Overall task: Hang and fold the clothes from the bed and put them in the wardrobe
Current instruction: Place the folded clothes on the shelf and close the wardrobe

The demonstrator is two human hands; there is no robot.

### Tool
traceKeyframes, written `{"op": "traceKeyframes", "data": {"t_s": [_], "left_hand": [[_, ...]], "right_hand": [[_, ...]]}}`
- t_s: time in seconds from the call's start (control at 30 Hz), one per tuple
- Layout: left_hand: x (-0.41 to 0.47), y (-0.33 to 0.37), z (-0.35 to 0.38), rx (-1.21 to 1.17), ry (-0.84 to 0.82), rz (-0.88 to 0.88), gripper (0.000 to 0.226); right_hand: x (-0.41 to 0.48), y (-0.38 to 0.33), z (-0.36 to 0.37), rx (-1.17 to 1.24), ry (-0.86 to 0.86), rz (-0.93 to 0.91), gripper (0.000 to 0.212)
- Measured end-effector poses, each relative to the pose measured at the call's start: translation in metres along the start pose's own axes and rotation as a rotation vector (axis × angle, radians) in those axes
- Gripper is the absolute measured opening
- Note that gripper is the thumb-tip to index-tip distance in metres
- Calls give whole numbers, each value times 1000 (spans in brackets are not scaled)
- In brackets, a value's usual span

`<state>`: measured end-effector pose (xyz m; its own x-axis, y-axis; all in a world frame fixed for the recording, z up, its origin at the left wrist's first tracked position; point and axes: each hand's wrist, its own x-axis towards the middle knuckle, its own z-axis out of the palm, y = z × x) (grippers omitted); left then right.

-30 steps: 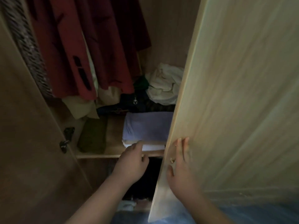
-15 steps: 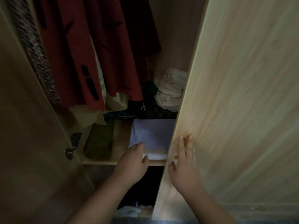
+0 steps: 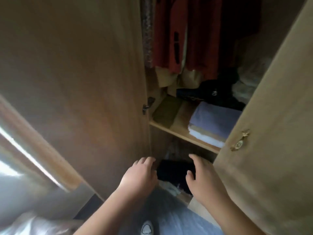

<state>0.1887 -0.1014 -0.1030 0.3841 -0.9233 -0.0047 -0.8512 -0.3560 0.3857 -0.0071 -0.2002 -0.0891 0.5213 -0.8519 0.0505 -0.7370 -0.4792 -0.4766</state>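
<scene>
A: What is on the left?
B: A big brown wardrobe door [image 3: 76,82], swung open. The left hand [image 3: 138,178] is low down by its edge. Its fingers are loose and a little bent, and they hold nothing. I cannot tell if they touch the door.
A: And inside?
B: Red clothes [image 3: 169,39] hang at the top. Under them is a shelf [image 3: 177,133]. A folded green cloth [image 3: 166,112] lies on its left side. A folded blue pile [image 3: 213,121] lies on its right side, near the front. Dark clothes [image 3: 208,94] are heaped behind the pile.
A: What is under the shelf?
B: A folded black cloth [image 3: 174,168], down in the dark, between the two hands.
A: And the right hand?
B: The right hand [image 3: 203,180] is just beside the black cloth. Its fingers are spread and loose, and they hold nothing too.
A: What is furthest right?
B: The other door [image 3: 271,116], pale wood, with a small gold handle [image 3: 239,141] on it. It hides part of a white crumpled cloth [image 3: 250,77].
</scene>
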Motion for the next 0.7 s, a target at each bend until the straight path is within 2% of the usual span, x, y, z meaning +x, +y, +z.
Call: {"op": "traceKeyframes", "data": {"t_s": [0.13,0.33,0.4,0.47,0.53,0.6,0.63,0.7], "left_hand": [[-50,-63,-33,12,49,-140,49],[-99,-144,-80,-122,225,-335,27],[-102,-162,-97,-248,270,-382,16],[-97,-177,-115,-386,305,-421,14],[-86,-190,-133,-445,290,-398,29],[-75,-196,-150,-537,203,-262,53],[-70,-198,-154,-596,152,-181,58],[-66,-199,-156,-646,52,-104,52]], "right_hand": [[-2,-58,22,21,-143,-103,54],[-9,-145,50,39,-169,-207,50],[-12,-166,60,44,-149,-206,48],[-15,-186,69,61,-112,-196,46],[-19,-204,77,83,-83,-160,45],[-26,-220,82,110,-57,-113,43],[-29,-227,84,122,-38,-94,43],[-37,-234,87,135,0,-68,42]]}}
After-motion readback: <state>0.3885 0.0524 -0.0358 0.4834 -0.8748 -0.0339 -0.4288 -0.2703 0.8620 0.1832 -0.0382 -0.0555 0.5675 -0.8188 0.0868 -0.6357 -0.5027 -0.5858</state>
